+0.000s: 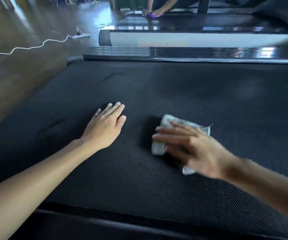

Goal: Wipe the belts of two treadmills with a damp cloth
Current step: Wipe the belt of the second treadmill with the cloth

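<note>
**Cloth under the right hand, belt running crosswise**

Cloth (pixel 171 122) – a folded pale pad – lies flat on the belt (pixel 174 87) with the right hand (pixel 193 148) on top of it. The fingers lie fairly straight across it and press it down. Blur hides whether the thumb tucks round an edge.

To the left of the cloth, near but apart, the left hand (pixel 105 127) rests palm-down on the belt. Its fingers are straight and close together, and it holds nothing.

The belt's long axis runs left to right past the cloth. A wide band of belt lies beyond the cloth, up to the glossy side rail (pixel 191 55), and it shows faint smears. The right hand is the one placed to work – the next stroke likely goes along the belt's length or out toward that far band. The left hand serves as a prop.
</note>
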`<control>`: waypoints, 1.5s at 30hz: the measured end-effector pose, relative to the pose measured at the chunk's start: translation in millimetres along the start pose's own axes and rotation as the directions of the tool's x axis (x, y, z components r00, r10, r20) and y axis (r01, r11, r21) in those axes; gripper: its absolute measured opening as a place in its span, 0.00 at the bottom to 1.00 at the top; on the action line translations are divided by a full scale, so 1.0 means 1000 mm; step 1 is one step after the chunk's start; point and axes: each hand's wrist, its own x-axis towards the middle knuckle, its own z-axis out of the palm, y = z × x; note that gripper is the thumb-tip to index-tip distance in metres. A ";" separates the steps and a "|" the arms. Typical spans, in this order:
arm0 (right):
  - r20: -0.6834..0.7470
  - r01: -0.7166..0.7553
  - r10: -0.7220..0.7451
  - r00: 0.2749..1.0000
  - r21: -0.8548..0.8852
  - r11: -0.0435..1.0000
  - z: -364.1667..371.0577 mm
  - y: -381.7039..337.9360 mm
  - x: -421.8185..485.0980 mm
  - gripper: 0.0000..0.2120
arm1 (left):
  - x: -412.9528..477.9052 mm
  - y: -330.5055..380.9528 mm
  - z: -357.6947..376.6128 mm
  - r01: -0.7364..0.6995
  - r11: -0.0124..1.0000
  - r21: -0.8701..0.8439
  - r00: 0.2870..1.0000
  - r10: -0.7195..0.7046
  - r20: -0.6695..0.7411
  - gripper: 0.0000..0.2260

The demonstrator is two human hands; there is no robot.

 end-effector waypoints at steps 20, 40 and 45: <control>-0.085 -0.359 0.350 0.933 -0.144 0.922 0.009 0.026 0.037 0.22 | -0.055 -0.004 -0.008 0.043 0.999 0.030 0.999 -0.043 -0.011 0.24; -0.030 -0.069 0.067 0.997 -0.071 0.995 0.000 0.035 0.023 0.20 | -0.055 -0.001 -0.010 0.046 0.999 0.025 0.998 -0.045 -0.037 0.23; -0.202 -0.488 0.452 0.869 -0.202 0.849 0.034 -0.005 0.084 0.23 | -0.051 -0.003 -0.009 0.064 0.993 -0.098 0.994 -0.072 -0.078 0.20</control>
